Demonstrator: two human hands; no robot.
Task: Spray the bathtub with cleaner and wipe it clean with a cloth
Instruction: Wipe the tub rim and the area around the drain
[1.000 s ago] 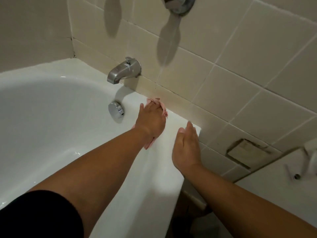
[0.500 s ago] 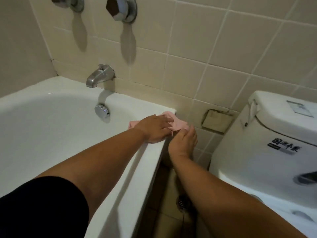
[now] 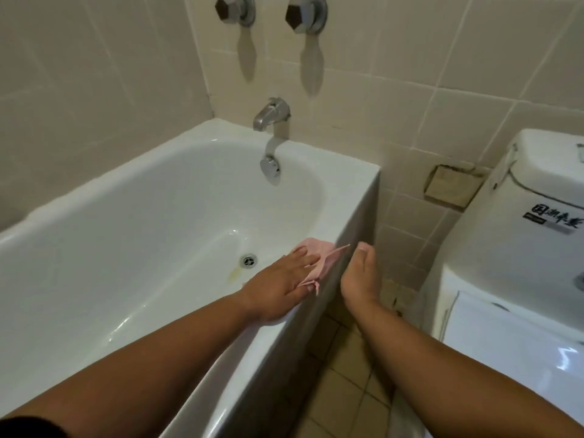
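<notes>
A white bathtub (image 3: 132, 222) fills the left half of the view, its near rim running toward me. A pink cloth (image 3: 319, 259) lies on that rim near the tub's faucet-end corner. My left hand (image 3: 279, 287) presses flat on the cloth with straight fingers. Just right of the rim, my right hand (image 3: 358, 278) hangs beside the tub's outer side, fingers relaxed and holding nothing. No spray bottle is in view.
A metal spout (image 3: 270, 115), an overflow cap (image 3: 269, 167) and two wall knobs (image 3: 305, 14) sit at the tub's far end. The drain (image 3: 248, 260) lies in the tub floor. A white toilet tank (image 3: 534, 216) stands close on the right, over a tiled floor (image 3: 344, 384).
My left hand has slid the cloth along the rim, away from the wall and toward me. My right hand came off the rim to the tub's outer side. The view pulled back.
</notes>
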